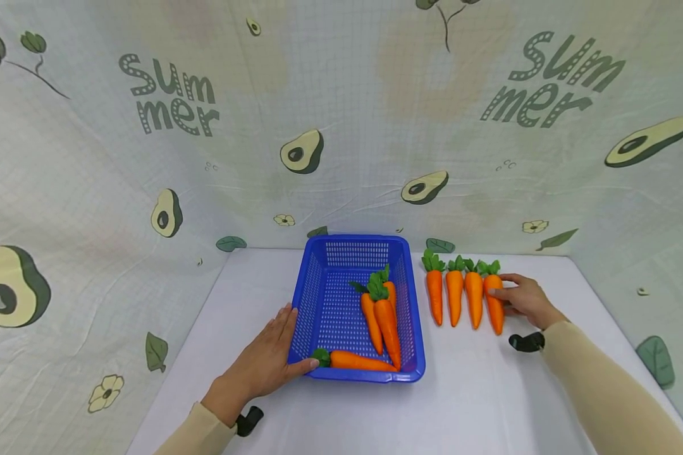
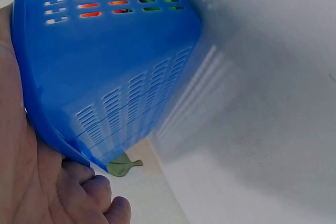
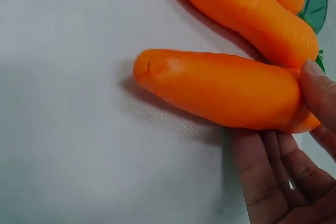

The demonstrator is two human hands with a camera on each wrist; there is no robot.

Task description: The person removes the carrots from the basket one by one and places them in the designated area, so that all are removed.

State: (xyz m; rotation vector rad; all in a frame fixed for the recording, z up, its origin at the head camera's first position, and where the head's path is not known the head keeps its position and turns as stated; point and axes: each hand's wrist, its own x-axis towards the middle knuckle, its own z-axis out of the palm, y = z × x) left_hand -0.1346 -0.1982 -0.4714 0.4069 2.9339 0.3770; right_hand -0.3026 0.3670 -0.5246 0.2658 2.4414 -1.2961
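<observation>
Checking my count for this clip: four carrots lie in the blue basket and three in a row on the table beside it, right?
Reversed. The head view shows three carrots in the blue basket and four in the row on the table, where the right hand touches the outermost.

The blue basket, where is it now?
In the head view the blue basket sits mid-table, the left hand against its left wall, four carrots lined up to its right.
</observation>
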